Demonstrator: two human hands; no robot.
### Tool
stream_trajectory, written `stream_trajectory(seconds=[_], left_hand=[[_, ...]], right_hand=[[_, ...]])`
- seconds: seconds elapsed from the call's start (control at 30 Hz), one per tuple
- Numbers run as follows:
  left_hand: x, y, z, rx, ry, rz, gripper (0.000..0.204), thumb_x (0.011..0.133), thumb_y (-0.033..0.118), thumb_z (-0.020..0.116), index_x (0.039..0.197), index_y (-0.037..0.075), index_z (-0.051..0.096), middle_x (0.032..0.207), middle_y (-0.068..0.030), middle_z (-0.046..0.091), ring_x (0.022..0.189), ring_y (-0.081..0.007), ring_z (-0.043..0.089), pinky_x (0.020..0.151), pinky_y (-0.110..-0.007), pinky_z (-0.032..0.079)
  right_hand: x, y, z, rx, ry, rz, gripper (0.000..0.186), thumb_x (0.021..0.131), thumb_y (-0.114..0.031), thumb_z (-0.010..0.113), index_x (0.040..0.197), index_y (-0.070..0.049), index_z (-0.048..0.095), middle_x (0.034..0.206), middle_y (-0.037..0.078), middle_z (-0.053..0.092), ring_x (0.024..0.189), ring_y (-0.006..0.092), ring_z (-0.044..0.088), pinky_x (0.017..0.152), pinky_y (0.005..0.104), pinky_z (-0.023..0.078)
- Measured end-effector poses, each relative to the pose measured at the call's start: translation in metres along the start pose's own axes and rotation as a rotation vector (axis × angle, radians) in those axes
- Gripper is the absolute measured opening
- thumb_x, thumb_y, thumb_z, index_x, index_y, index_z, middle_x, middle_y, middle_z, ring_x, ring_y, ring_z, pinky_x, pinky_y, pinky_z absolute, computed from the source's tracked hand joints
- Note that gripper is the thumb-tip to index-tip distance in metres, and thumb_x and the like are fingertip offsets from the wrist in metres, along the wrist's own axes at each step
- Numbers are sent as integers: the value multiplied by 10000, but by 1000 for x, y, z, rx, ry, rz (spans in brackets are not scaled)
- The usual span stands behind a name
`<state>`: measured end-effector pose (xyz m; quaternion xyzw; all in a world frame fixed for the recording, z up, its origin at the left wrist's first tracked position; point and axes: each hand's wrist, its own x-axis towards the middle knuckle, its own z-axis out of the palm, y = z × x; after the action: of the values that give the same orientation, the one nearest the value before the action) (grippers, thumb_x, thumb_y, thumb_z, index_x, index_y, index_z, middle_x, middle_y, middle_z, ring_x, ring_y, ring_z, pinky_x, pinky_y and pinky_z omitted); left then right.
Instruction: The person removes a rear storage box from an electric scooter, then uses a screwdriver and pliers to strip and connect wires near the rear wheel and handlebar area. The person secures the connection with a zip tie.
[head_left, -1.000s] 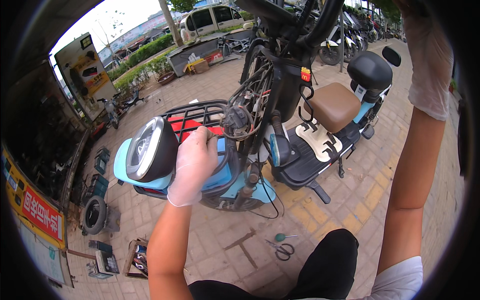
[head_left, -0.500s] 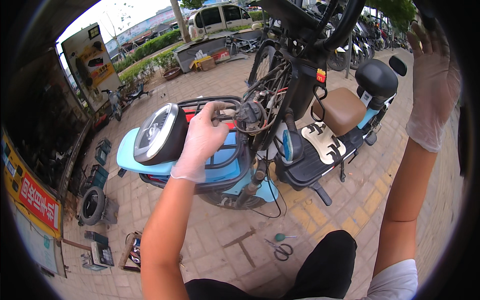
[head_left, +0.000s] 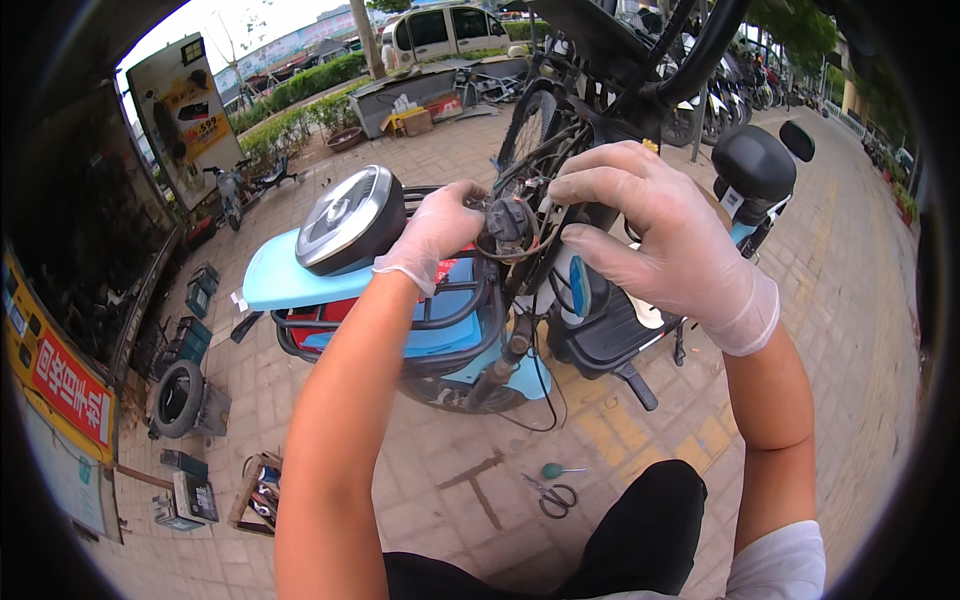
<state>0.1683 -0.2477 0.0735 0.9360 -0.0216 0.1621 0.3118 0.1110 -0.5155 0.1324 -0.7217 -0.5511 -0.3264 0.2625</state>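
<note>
An electric scooter's front end stands before me with its wiring bundle (head_left: 545, 190) exposed under the handlebar, around a dark round plastic part (head_left: 510, 222). My left hand (head_left: 440, 228), in a clear thin glove, pinches wiring at the left side of this bundle; its fingertips are partly hidden there. My right hand (head_left: 670, 235), gloved too, reaches in from the right with thumb and fingers apart and nothing visible between them. The headlight (head_left: 350, 220), black with a silver rim, lies on a light blue panel (head_left: 290, 270) over the black front rack (head_left: 440, 325).
Scissors (head_left: 555, 498) and a green-handled screwdriver (head_left: 560, 470) lie on the paving near my knee. To the left are a tool box (head_left: 245, 500), batteries (head_left: 185, 345) and a tire (head_left: 180, 398). Behind the wiring stands another scooter with a black rear case (head_left: 755, 160).
My right hand has swung down from the upper right to beside the wiring. The left hand has moved slightly right, and the headlight and blue panel appear shifted up and right.
</note>
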Motion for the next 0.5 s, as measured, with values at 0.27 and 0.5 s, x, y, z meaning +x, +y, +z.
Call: stream_trajectory(seconds=[0.27,0.5], left_hand=[[-14,0,0,111,195,36,403,883,94,501,1246,-32,621,1146,-292,661,1103,-398,636,978,-418,482],[-47,12,-5,31,219,6,354,859,87,578,1188,-15,659,1169,-243,653,1122,-379,614,978,-406,471]], right_hand=[[53,26,86,-478,-539,-44,209,803,-128,678,1007,-91,706,1016,86,691,1069,267,638,915,410,485],[62,34,90,-585,-527,44,218,778,-204,714,974,-111,739,1054,88,684,1068,254,645,887,409,490]])
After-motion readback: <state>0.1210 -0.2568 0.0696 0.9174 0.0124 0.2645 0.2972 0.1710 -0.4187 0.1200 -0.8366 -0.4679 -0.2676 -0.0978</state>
